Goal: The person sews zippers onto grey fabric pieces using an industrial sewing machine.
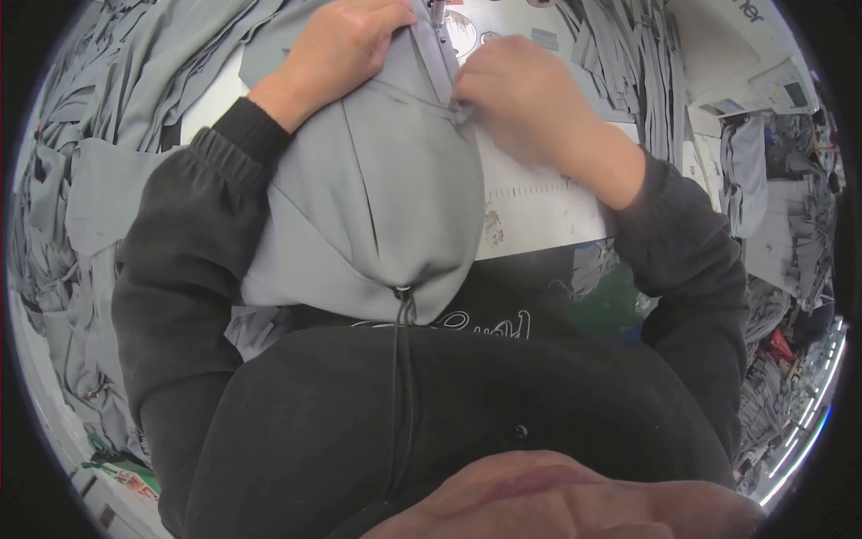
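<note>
A large piece of grey fabric (409,189) lies over the white sewing table (539,211) and hangs over its front edge toward my body. My left hand (346,45) rests on the upper part of the cloth, fingers bent together near the metal presser foot (438,13) of the sewing machine. To the right of the foot, my right hand (521,94), slightly blurred, pinches the right edge of the same fabric. A seam or fold runs from the foot down toward my right fingertips.
Grey fabric pieces (117,72) are heaped at the left. Long grey strips (651,81) hang at the upper right, beside a white machine housing (732,54). More grey cloth (786,234) is piled at the far right. Dark drawstrings (400,404) dangle before my chest.
</note>
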A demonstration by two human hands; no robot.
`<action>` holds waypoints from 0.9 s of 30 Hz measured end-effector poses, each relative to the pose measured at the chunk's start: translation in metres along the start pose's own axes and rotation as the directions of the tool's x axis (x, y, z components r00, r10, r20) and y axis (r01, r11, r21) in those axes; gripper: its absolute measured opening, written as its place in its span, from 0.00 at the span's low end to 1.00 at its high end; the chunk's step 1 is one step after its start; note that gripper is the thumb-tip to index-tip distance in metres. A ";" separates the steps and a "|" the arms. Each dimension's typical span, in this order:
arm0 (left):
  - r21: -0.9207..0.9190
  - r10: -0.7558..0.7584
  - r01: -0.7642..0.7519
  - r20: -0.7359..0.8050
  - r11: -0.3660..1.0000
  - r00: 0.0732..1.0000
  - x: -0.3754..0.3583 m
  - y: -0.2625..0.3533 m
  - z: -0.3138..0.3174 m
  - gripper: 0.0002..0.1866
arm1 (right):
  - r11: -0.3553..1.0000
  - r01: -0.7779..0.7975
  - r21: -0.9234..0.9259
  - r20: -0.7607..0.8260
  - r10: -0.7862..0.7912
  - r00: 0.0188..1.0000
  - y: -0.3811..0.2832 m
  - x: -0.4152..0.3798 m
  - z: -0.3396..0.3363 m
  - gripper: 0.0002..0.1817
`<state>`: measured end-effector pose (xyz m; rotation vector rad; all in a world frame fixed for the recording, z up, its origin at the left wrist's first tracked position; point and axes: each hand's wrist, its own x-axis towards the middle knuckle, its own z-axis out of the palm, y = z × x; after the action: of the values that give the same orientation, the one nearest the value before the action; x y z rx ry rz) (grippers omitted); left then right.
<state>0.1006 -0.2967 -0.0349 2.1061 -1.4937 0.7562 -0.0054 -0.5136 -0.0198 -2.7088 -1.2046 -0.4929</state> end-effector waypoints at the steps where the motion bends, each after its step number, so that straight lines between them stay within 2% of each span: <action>1: -0.002 0.012 -0.012 -0.023 1.000 1.000 0.001 -0.006 0.002 0.17 | 1.000 -0.021 -0.016 0.003 0.021 1.000 0.002 0.002 0.000 0.18; 6: -0.001 0.062 -0.062 -0.071 0.998 0.996 0.002 0.000 -0.005 0.12 | 0.999 -0.013 0.037 -0.106 0.016 0.994 0.006 0.003 0.004 0.19; 11: -0.183 -0.007 -0.004 -0.055 0.983 0.998 0.002 0.048 -0.019 0.16 | 0.986 -0.050 0.159 -0.128 0.071 0.989 0.002 -0.001 -0.002 0.13; 12: -0.203 -0.025 0.016 -0.041 0.979 0.999 0.005 0.054 -0.021 0.13 | 0.982 -0.062 0.179 -0.123 0.085 0.989 0.001 -0.001 -0.004 0.13; 15: -0.290 -0.132 0.145 0.063 0.946 0.989 0.010 0.073 -0.027 0.03 | 0.949 -0.143 0.279 -0.076 0.170 0.982 -0.003 -0.002 -0.009 0.10; 17: -0.309 -0.258 0.313 0.207 0.898 0.944 0.014 0.083 -0.032 0.10 | 0.903 -0.267 0.337 0.022 0.276 0.961 -0.005 0.000 -0.012 0.08; 20: -0.237 -0.247 0.289 0.191 0.928 0.950 0.015 0.084 -0.027 0.11 | 0.846 -0.312 0.433 0.027 0.333 0.942 -0.004 0.001 -0.010 0.08; 23: -0.309 -0.343 0.406 0.239 0.860 0.908 0.021 0.085 -0.024 0.08 | 0.850 -0.356 0.388 0.083 0.353 0.932 -0.004 -0.001 -0.014 0.13; 26: -0.389 -0.389 0.491 0.315 0.779 0.866 0.024 0.080 -0.024 0.09 | 0.837 -0.422 0.349 0.001 0.450 0.893 -0.006 -0.010 -0.020 0.04; 27: -0.382 -0.411 0.527 0.346 0.760 0.843 0.026 0.081 -0.027 0.10 | 0.852 -0.396 0.343 -0.025 0.430 0.902 -0.008 -0.013 -0.016 0.04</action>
<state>0.0259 -0.3233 0.0056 2.0964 -1.0240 -0.0590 -0.0232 -0.5219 -0.0091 -2.5054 -0.5787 -0.3260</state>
